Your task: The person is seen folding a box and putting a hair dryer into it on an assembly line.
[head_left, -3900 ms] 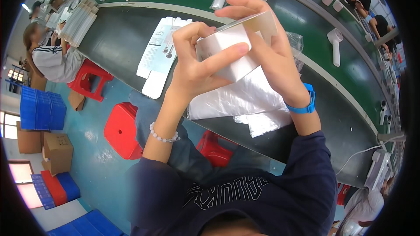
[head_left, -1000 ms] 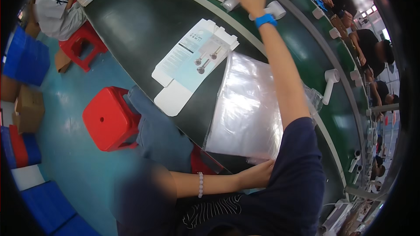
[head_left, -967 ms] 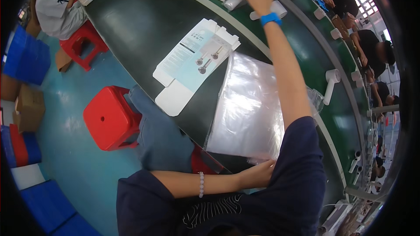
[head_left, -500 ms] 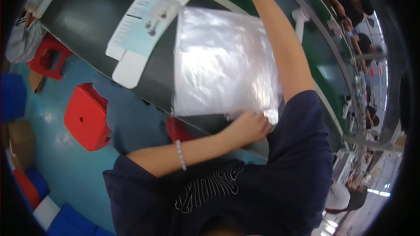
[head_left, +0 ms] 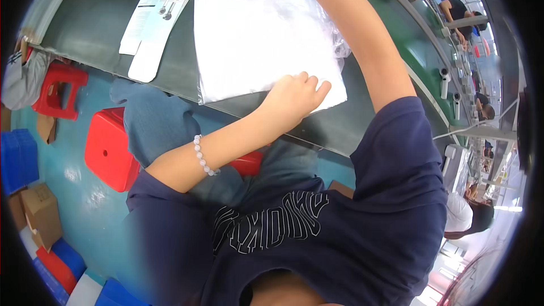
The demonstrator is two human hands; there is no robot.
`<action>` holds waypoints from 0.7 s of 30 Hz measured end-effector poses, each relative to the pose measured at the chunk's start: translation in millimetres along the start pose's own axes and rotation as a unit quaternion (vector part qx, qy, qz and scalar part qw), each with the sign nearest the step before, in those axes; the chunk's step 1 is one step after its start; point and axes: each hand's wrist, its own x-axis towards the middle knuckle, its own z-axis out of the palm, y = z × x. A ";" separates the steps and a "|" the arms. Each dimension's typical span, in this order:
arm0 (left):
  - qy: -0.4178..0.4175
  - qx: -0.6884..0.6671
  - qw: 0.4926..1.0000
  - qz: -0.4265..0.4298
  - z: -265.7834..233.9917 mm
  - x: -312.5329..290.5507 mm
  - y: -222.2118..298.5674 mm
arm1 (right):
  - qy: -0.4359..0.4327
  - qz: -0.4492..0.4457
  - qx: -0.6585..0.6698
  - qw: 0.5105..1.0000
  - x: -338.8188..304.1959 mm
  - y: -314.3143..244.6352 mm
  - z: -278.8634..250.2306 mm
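Note:
A stack of clear plastic bags (head_left: 255, 39) lies on the dark tabletop, bright with glare. My left hand (head_left: 296, 97) rests on its near right corner, the fingers a little bent and apart. A bracelet of pale beads (head_left: 199, 156) circles my left wrist. My right arm (head_left: 360, 34) reaches past the right side of the bags toward the far edge of the view. The right hand lies outside the picture. Left of the bags is a flattened printed carton (head_left: 154, 22), white and pale blue.
The dark work table (head_left: 93, 28) runs across in front of me, with a green conveyor (head_left: 391, 22) beyond it. White pipe-like parts (head_left: 445, 82) stand along the line at right. Red stools (head_left: 110, 150), cardboard boxes (head_left: 42, 212) and blue bins (head_left: 18, 158) are at left. Other people sit along the line.
The view has shifted, so the bags and carton appear farther up and left. My left hand has moved onto the bags' corner, its fingers more spread. My right wristband has nearly left the picture.

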 end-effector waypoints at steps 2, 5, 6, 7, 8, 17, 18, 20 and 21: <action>0.004 0.010 1.000 0.026 -0.6 5.9 2.5 | -0.093 -0.288 0.076 0.950 -1.0 29.9 -34.8; 0.035 0.022 0.999 0.005 -1.5 -6.0 -5.8 | -0.089 -0.149 0.159 0.972 -108.0 3.2 -55.6; 0.061 0.013 0.998 0.031 2.7 2.8 -2.0 | -0.121 -0.237 0.193 0.944 -131.8 16.0 -89.4; 0.079 0.008 0.996 0.038 7.1 1.9 -4.3 | -0.171 -0.317 0.231 0.904 -147.3 36.9 -106.9; 0.079 0.010 0.996 0.032 10.9 1.5 -6.3 | -0.177 -0.317 0.233 0.902 -165.2 53.0 -124.6; 0.083 -0.209 0.972 -0.066 8.1 12.1 -4.3 | 0.123 -0.232 0.221 0.939 -318.2 140.4 -229.5; 0.086 -0.274 0.956 -0.066 7.7 13.8 -11.0 | 0.143 -0.213 0.237 0.937 -328.9 149.5 -235.4; 0.084 -0.336 0.936 -0.063 4.6 16.3 -19.5 | 0.182 -0.209 0.256 0.926 -345.5 158.8 -233.2; 0.066 -0.359 0.929 -0.060 2.8 16.7 -22.6 | 0.181 -0.212 0.266 0.923 -352.5 163.7 -231.6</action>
